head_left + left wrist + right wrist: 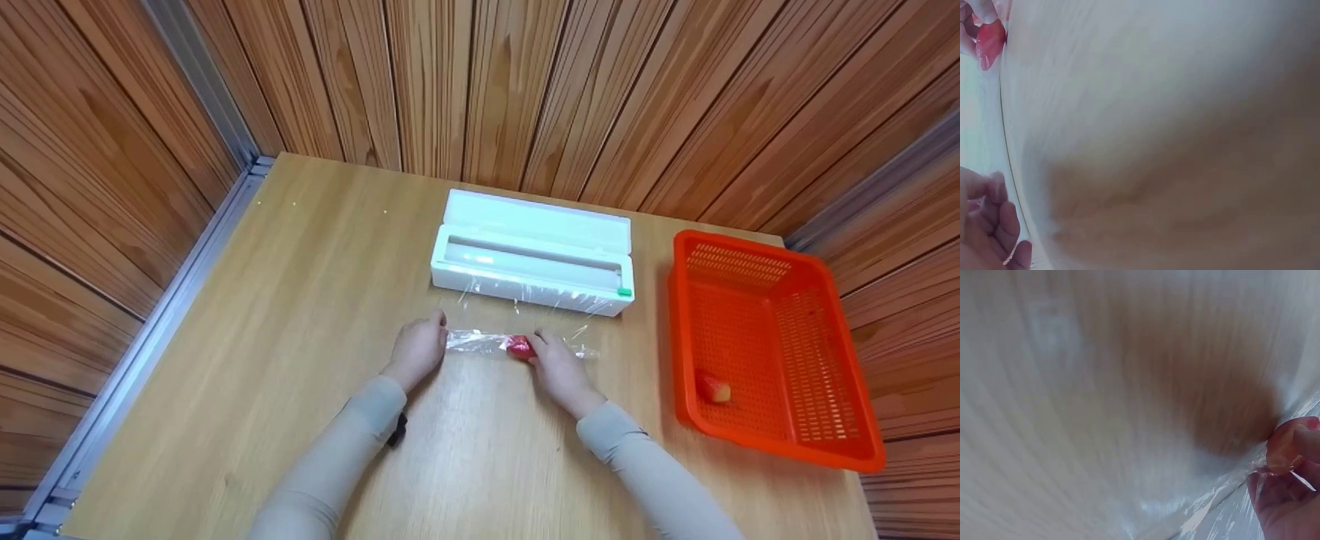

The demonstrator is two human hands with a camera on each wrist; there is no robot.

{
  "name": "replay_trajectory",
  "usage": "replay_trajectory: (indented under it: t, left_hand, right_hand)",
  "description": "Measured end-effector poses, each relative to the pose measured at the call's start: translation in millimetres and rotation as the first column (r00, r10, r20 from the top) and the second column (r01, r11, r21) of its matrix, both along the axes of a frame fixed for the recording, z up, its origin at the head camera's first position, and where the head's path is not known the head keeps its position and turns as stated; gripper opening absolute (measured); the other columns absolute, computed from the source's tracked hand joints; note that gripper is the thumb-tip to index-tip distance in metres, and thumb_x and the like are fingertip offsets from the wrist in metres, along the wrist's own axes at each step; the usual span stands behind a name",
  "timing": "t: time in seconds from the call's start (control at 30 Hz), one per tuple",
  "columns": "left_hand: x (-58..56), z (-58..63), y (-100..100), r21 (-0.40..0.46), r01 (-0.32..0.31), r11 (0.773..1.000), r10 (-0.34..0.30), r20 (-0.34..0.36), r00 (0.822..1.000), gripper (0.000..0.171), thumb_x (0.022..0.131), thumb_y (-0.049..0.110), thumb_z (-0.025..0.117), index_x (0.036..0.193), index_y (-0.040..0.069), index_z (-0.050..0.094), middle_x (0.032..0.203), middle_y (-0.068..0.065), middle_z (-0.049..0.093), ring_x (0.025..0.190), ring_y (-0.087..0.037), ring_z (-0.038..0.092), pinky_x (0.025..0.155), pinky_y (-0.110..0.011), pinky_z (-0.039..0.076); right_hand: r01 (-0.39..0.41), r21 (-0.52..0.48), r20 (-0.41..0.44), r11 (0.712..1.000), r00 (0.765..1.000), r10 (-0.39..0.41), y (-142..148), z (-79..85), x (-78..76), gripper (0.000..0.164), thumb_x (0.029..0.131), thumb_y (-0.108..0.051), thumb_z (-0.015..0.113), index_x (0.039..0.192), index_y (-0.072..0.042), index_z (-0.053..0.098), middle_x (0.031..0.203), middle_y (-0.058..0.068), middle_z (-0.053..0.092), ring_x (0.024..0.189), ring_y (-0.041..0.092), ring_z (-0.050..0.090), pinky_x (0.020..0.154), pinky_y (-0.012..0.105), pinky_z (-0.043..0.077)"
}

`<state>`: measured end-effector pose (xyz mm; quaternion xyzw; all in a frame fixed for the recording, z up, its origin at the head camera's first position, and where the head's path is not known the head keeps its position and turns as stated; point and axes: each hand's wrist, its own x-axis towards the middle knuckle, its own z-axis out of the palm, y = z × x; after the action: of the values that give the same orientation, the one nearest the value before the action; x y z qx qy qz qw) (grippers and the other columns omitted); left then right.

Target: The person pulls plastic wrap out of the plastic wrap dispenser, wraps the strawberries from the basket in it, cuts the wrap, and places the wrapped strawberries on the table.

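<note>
A narrow strip of clear cling film stretches between both hands over the table. At its left end, my left hand pinches the film, fingers curled in the left wrist view. My right hand grips a glossy red piece, apparently a fruit or vegetable, with film around it. Thumb and fingers hold this red piece from both sides in the right wrist view, where creased film trails from it. Behind the hands stands a white cling film box, lid raised, with a film roll inside.
To the right stands an orange slatted basket. Inside it lies a red piece with a pale cut end. Wood-patterned walls enclose the table at the back and sides, and a metal rail follows its left edge.
</note>
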<state>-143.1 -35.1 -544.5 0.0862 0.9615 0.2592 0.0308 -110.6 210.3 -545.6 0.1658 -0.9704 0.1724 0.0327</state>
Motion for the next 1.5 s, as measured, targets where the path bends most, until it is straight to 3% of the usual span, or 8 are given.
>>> replay_trajectory:
  t: [0.17, 0.4, 0.67, 0.8, 0.9, 1.03, 1.3, 1.5]
  left_hand:
    - [-2.4, -2.7, 1, -0.013, 0.012, 1.0, -0.013, -0.047, 0.999, 0.008, 0.087, 0.011, 0.043, 0.093, 0.016, 0.045, 0.065, -0.002, 0.056, 0.066, -0.022, 0.053, 0.066, -0.034, 0.04]
    - [-5.4, -6.7, 0, -0.002, 0.023, 1.0, -0.022, 0.075, 0.997, 0.017, 0.092, 0.016, 0.037, 0.093, 0.013, 0.053, 0.086, -0.003, 0.059, 0.087, -0.022, 0.052, 0.084, -0.037, 0.039]
    - [-6.9, -3.0, 9, -0.068, 0.029, 0.997, -0.039, -0.148, 0.988, 0.02, 0.084, 0.017, 0.05, 0.098, 0.006, 0.059, 0.098, -0.008, 0.053, 0.096, -0.025, 0.048, 0.086, -0.04, 0.038]
    - [-8.2, 5.8, 29, -0.059, 0.167, 0.984, -0.176, -0.215, 0.961, 0.023, 0.08, 0.014, 0.053, 0.102, 0.01, 0.058, 0.102, -0.006, 0.054, 0.098, -0.023, 0.049, 0.089, -0.038, 0.039]
    - [-8.1, 10.4, 47, -0.066, 0.296, 0.953, -0.303, -0.175, 0.937, 0.025, 0.082, 0.017, 0.054, 0.106, 0.012, 0.057, 0.105, -0.004, 0.057, 0.102, -0.021, 0.051, 0.094, -0.037, 0.039]
    - [-8.0, 8.7, 67, -0.076, 0.371, 0.926, -0.377, -0.103, 0.92, 0.028, 0.084, 0.021, 0.053, 0.111, 0.014, 0.055, 0.11, -0.001, 0.057, 0.106, -0.019, 0.052, 0.097, -0.035, 0.038]
    - [-11.9, -3.5, 88, -0.087, 0.353, 0.932, -0.361, -0.119, 0.925, 0.031, 0.079, 0.026, 0.06, 0.109, 0.018, 0.055, 0.099, -0.001, 0.057, 0.094, -0.019, 0.053, 0.087, -0.035, 0.042]
    - [-14.9, -6.7, 96, -0.103, 0.321, 0.942, -0.332, -0.125, 0.935, 0.027, 0.084, 0.031, 0.053, 0.108, 0.021, 0.058, 0.092, -0.002, 0.053, 0.083, -0.017, 0.05, 0.075, -0.033, 0.043]
  right_hand:
    - [-0.007, 0.003, 0.021, 1.0, 1.0, 0.007, -1, 2.0, -3.3, 0.032, 0.08, -0.009, 0.059, 0.112, -0.013, 0.053, 0.1, 0.004, 0.056, 0.094, 0.023, 0.055, 0.086, 0.037, 0.045]
    - [-0.006, -0.023, 0.037, 1.0, 0.999, 0.007, -2, 6.2, -10.8, 0.026, 0.084, -0.013, 0.056, 0.11, -0.008, 0.056, 0.098, 0.008, 0.058, 0.093, 0.025, 0.056, 0.085, 0.039, 0.045]
    - [0.005, -0.055, 0.045, 0.998, 0.999, -0.003, 3, 2.3, -16.2, 0.027, 0.086, -0.015, 0.052, 0.112, -0.007, 0.056, 0.107, 0.012, 0.054, 0.1, 0.028, 0.051, 0.089, 0.042, 0.042]
    - [0.032, -0.076, 0.067, 0.997, 0.997, -0.027, 5, 0.8, -16.7, 0.028, 0.087, -0.016, 0.052, 0.113, -0.008, 0.056, 0.115, 0.015, 0.051, 0.107, 0.032, 0.049, 0.093, 0.044, 0.04]
    - [0.029, -0.075, 0.061, 0.997, 0.998, -0.024, 5, 1.0, -17.4, 0.029, 0.086, -0.015, 0.053, 0.114, -0.007, 0.056, 0.113, 0.013, 0.052, 0.107, 0.031, 0.05, 0.093, 0.043, 0.04]
    - [0.026, -0.062, 0.05, 0.998, 0.998, -0.023, 4, 2.7, -18.4, 0.03, 0.085, -0.014, 0.053, 0.114, -0.007, 0.056, 0.108, 0.009, 0.055, 0.103, 0.027, 0.051, 0.093, 0.041, 0.041]
    - [0.159, -0.161, 0.107, 0.974, 0.984, -0.143, 5, 6.6, -18.5, 0.035, 0.082, -0.018, 0.058, 0.114, -0.007, 0.049, 0.108, 0.012, 0.058, 0.102, 0.028, 0.052, 0.092, 0.042, 0.039]
    - [0.2, -0.251, 0.168, 0.947, 0.973, -0.161, 8, 7.7, -18.3, 0.033, 0.082, -0.016, 0.059, 0.112, -0.006, 0.05, 0.109, 0.01, 0.058, 0.104, 0.025, 0.053, 0.091, 0.04, 0.042]
